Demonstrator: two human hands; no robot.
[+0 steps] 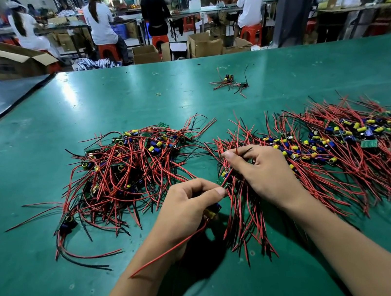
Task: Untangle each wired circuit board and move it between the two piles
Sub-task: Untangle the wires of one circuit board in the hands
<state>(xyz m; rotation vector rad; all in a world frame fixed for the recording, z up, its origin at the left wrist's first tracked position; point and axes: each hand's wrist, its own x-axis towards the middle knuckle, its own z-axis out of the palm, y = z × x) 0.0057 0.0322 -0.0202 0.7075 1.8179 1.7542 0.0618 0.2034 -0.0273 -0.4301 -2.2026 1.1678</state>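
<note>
Head view: the wired circuit board (222, 181) being worked sits between both hands, at the near-left fringe of the right pile (342, 145). Its red lead slants from far right to near left. The left hand (188, 207) pinches the board end and the right hand (259, 171) pinches the lead's far tip. The left pile (127, 174) lies leftward on the desk (35, 147), nearer the left hand.

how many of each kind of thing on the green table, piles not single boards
big piles: 2, left pile, right pile
small bunch: 1
rubber band: 1
hands: 2, left hand, right hand
total: 6
</note>
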